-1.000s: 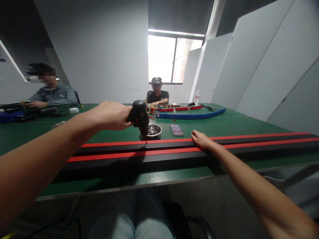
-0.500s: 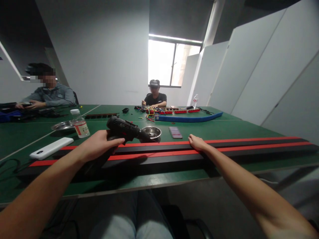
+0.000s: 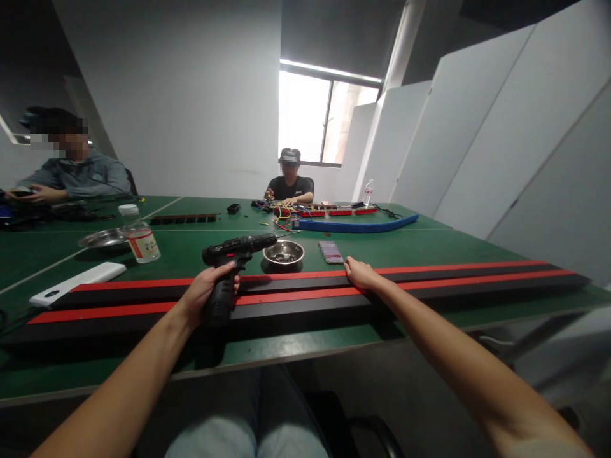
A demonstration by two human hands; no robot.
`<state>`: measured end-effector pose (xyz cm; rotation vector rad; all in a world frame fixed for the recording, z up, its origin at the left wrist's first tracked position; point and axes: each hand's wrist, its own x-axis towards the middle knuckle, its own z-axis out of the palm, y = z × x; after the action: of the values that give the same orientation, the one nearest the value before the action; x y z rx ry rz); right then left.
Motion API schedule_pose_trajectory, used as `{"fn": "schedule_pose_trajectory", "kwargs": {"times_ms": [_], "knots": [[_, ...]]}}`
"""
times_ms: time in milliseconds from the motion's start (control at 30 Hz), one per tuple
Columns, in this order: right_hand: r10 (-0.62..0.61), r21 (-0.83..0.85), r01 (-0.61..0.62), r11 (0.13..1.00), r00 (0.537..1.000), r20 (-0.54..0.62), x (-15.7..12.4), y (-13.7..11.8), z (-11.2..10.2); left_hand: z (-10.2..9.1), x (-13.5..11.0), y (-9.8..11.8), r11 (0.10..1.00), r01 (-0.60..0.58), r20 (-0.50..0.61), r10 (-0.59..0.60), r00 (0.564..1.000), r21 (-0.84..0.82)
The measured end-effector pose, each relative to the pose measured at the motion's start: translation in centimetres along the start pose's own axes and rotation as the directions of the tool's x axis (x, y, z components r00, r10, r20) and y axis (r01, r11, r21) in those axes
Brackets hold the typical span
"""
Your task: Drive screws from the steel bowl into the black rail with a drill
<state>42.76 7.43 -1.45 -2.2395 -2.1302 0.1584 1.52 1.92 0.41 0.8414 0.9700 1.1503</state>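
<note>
My left hand [image 3: 210,289] is wrapped round the grip of a black cordless drill [image 3: 222,254]. The drill lies nearly level in the air, its long thin bit pointing right, over the area behind a metal bowl [image 3: 283,255] of small dark pieces. Two long black bars with red strips lie side by side across the table: a near bar [image 3: 305,306] and a far bar [image 3: 305,278]. On the far bar rests my right hand [image 3: 360,273], fingers curled over its back edge; the fingertips are hidden.
On the left are a water bottle [image 3: 140,235], a metal dish [image 3: 102,239] and a white slab-like device [image 3: 79,284]. Behind the bowl lies a blue bar [image 3: 356,225] near wires. Two other people sit at the green table [image 3: 229,222], one at left, one across.
My left hand has turned the drill from slanting downward to nearly level, with the bit rising above the bowl. My right hand stays on the far bar. The whole view has shifted slightly.
</note>
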Motion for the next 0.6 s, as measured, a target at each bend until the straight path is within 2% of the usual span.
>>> {"fn": "schedule_pose_trajectory", "kwargs": {"times_ms": [100, 167, 267, 333, 433, 600], "knots": [[-0.077, -0.047, 0.074, 0.996, 0.995, -0.057, 0.3, -1.4, -0.8, -0.2, -0.2, -0.3, 0.997, -0.018, -0.018, 0.017, 1.0, -0.08], [-0.142, -0.067, 0.133, 0.989, 0.976, -0.166, 1.1, -3.4, -1.4, -0.2, -0.3, -0.3, 0.994, -0.031, -0.033, 0.027, 0.999, -0.103], [-0.164, 0.081, 0.192, 0.978, 0.949, -0.269, 3.2, -7.4, -1.9, -0.1, -0.5, -0.3, 0.993, -0.033, -0.048, 0.028, 0.998, -0.112], [-0.199, 0.193, 0.251, 0.949, 0.947, -0.252, 4.8, -10.0, -1.7, 0.0, -0.7, -0.3, 0.995, -0.038, -0.046, 0.033, 0.998, -0.097], [-0.195, 0.269, 0.26, 0.927, 0.95, -0.244, 7.0, -13.1, -0.9, 0.3, -1.1, -0.3, 0.996, -0.058, -0.034, 0.056, 0.998, -0.064], [-0.124, 0.318, 0.218, 0.923, 0.949, -0.289, 9.6, -15.9, 0.3, 0.6, -1.4, -0.2, 0.999, -0.023, -0.036, 0.021, 0.999, -0.049]]}}
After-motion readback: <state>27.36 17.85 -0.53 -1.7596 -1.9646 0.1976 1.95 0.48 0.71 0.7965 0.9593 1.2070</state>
